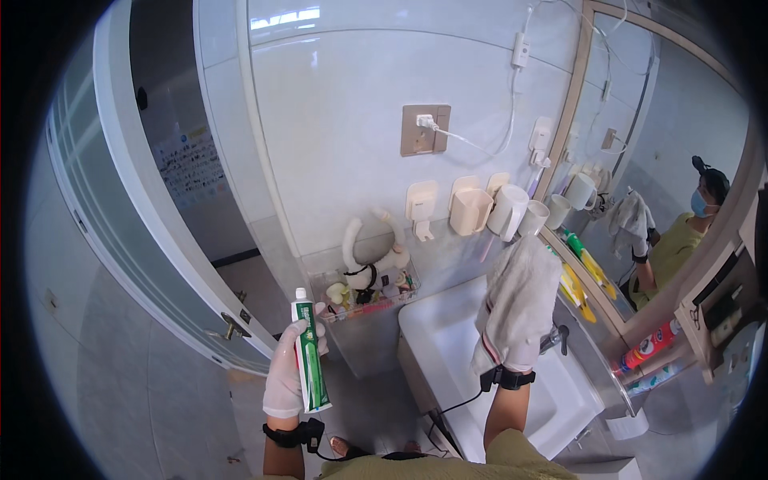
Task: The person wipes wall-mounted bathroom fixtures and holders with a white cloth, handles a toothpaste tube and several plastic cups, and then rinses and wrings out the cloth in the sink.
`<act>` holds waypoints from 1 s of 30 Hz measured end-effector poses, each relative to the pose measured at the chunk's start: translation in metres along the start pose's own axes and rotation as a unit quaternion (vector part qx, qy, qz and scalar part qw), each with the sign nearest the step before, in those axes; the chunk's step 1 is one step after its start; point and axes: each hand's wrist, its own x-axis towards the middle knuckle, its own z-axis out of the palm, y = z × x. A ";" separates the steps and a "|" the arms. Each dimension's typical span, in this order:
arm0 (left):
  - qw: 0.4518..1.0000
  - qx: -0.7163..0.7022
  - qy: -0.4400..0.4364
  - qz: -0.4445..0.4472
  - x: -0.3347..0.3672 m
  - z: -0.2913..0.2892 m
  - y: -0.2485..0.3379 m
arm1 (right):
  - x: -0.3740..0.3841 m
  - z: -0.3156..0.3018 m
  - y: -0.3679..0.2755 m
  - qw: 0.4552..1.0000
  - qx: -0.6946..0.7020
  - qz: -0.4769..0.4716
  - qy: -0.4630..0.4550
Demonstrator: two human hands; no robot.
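Note:
My left hand [282, 374], in a pale glove, is wrapped round a green and white toothpaste tube [310, 360]. The tube stands nearly upright, its white cap at the top, and hangs left of the sink. Over the white sink [426, 320], my right hand [524, 357], also gloved, holds up a greyish-white cloth [520, 290]. The cloth drapes over most of that hand and hides the fingers. Just right of the right hand is the metal faucet [555, 341]. Dark straps with cables circle both wrists.
A clear basket [352, 307] of small items stands left of the sink. Cups [507, 211] and beige holders [470, 210] line the wall under a plugged-in socket [425, 130]. A mirror [664, 120], yellow items [574, 291] and a red can [650, 347] are at right. A glazed door [152, 216] stands ajar.

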 end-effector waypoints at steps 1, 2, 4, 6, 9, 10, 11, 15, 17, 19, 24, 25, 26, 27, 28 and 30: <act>1.000 0.002 -0.002 -0.007 0.000 -0.002 -0.002 | -0.005 -0.005 0.002 0.997 -0.081 -0.006 -0.007; 1.000 0.012 0.001 -0.007 0.002 -0.006 -0.004 | -0.008 -0.009 0.005 0.990 -0.144 -0.003 -0.014; 1.000 0.008 -0.005 -0.008 -0.002 -0.006 -0.004 | -0.016 -0.005 -0.004 0.985 0.162 0.048 0.036; 1.000 0.005 -0.008 -0.010 -0.004 -0.005 -0.003 | -0.026 0.001 -0.013 0.883 0.453 0.095 0.081; 1.000 0.006 -0.009 -0.008 -0.002 0.004 -0.004 | -0.035 0.005 -0.025 0.874 0.477 0.062 0.076; 1.000 0.014 -0.012 0.005 0.001 0.008 -0.004 | -0.031 0.008 -0.024 0.885 0.457 0.066 0.062; 0.999 0.021 -0.019 0.018 0.003 0.012 -0.004 | -0.023 0.009 -0.021 0.903 0.421 0.069 0.048; 0.996 0.040 -0.005 0.076 0.013 0.042 -0.004 | 0.017 0.026 -0.003 0.964 0.254 0.072 -0.030; 0.995 0.050 -0.021 0.085 0.018 0.063 -0.004 | 0.031 0.028 0.008 0.979 0.184 0.068 -0.059; 0.986 0.048 -0.046 0.152 0.025 0.082 -0.005 | 0.040 0.030 0.018 0.985 0.135 0.070 -0.085; 0.960 0.070 -0.071 0.263 0.039 0.128 0.001 | 0.023 0.038 -0.020 0.964 0.226 0.096 -0.105; 0.960 0.073 -0.077 0.258 0.045 0.137 -0.003 | 0.017 0.030 -0.047 0.934 0.339 0.077 -0.083; 0.959 0.084 -0.090 0.256 0.048 0.144 -0.004 | 0.014 0.023 -0.060 0.933 0.343 0.079 -0.078; 0.957 0.095 -0.101 0.255 0.049 0.151 -0.007 | 0.013 0.014 -0.069 0.909 0.391 0.114 -0.088; 0.967 0.065 -0.086 0.231 0.052 0.157 -0.013 | 0.012 0.009 -0.071 0.881 0.438 0.149 -0.098; 0.974 0.087 -0.066 0.198 0.058 0.156 -0.027 | 0.012 0.001 -0.061 0.889 0.408 0.147 -0.148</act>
